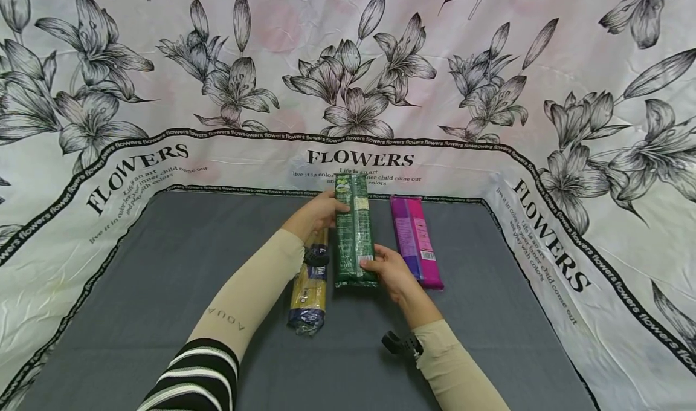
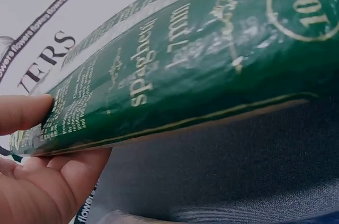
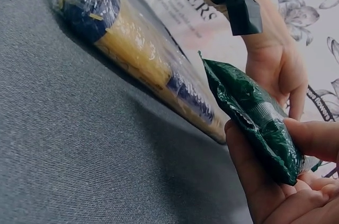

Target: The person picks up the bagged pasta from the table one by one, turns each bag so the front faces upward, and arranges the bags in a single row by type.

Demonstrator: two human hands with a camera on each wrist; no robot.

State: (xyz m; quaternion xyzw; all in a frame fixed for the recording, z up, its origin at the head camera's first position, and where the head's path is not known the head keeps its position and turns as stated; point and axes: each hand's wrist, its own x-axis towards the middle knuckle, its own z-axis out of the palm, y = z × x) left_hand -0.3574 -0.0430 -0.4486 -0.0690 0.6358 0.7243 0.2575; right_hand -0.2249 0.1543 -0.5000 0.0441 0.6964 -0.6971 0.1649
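Both hands hold a green packet of spaghetti (image 1: 353, 236) lifted over the grey cloth, its printed text and barcode turned up in the head view. My left hand (image 1: 318, 211) pinches its far left edge, thumb on top and fingers underneath, as the left wrist view shows. At the near right corner, my right hand (image 1: 394, 272) grips the packet, thumb above and fingers below. Left of it lies a clear and blue pack of yellow spaghetti (image 1: 309, 296), its far end hidden under my left wrist. A pink and purple packet (image 1: 417, 242) lies to the right.
The grey middle of the tablecloth (image 1: 163, 290) lies under the packets. Around it runs a white border with black "FLOWERS" lettering (image 1: 360, 158) and drawn lilies. A small black camera (image 1: 399, 343) is strapped to my right wrist, another to my left.
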